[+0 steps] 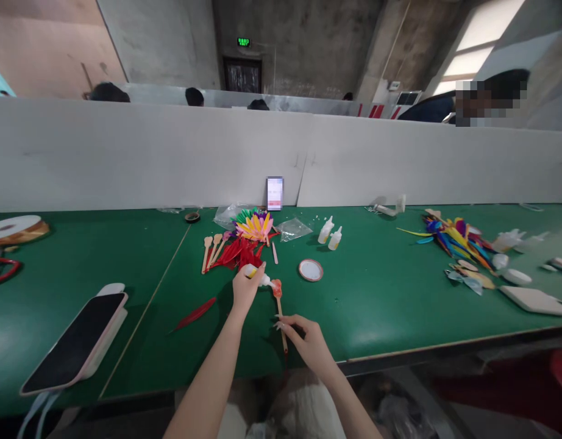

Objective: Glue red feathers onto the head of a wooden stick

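Observation:
My left hand (245,291) is closed around a small white glue bottle (264,280), its nozzle tilted down to the right at the head of a wooden stick (280,305). That head is coated orange-red. My right hand (303,338) pinches the stick's handle between thumb and fingers, near the table's front edge. Left of my hands lies a single red feather (196,314). Beyond my left hand are a heap of red feathers (242,251), a fan of yellow and pink feathers (255,227) and several plain wooden sticks (208,247).
Two white bottles (326,230) stand beyond a round white lid (311,270). A lit phone (274,193) leans on the white partition (171,155). At left lies a dark-topped case (80,341); colourful feathers (459,238) lie at right on the green table (377,305).

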Demonstrator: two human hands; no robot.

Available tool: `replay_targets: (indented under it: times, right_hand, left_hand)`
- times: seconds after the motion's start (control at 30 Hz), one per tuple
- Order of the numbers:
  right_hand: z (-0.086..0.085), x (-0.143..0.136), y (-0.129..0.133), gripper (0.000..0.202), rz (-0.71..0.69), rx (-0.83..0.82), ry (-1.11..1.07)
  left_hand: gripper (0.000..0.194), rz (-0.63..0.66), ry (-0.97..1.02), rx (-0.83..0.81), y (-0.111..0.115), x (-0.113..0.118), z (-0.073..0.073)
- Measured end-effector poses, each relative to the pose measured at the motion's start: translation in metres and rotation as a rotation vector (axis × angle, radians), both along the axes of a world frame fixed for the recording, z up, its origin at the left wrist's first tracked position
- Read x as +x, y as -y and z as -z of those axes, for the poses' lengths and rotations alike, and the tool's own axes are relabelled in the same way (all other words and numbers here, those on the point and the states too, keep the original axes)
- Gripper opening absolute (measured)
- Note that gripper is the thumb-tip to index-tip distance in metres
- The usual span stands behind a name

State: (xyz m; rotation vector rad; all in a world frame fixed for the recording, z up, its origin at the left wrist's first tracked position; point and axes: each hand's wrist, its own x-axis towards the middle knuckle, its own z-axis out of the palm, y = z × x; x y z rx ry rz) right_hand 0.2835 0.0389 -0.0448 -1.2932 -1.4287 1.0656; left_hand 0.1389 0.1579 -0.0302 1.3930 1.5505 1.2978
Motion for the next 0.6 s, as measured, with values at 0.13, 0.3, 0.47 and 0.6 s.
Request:
replay_targets:
  times: [0.13, 0.3, 0.47, 0.6]
  right_hand:
    - [0.0012, -0.0001, -0.0005, 0.020, -0.001, 0.012, 0.011]
    - [0.0018, -0.0001, -0.0017, 0.019, 0.008, 0.015, 0.019]
    - [0.0005, -0.0001, -0.0012, 0.020, 0.006, 0.011, 0.003]
    - [-0.0017, -0.0003, -0.0007, 0.020, 0.005, 0.013, 0.015]
  left_hand:
    - [0.038, 0.069, 0.009, 0.032, 0.0006, 0.0019, -0.0001]
    - [0.039, 0.021, -0.017, 0.008, 0.0009, 0.0023, -0.0013]
    - [0.037, -0.092, 0.031, 0.033, -0.0009, -0.0003, -0.0028]
    - [0.037, -0.125, -0.012, 0.013, -0.0012, -0.0019, -0.0025]
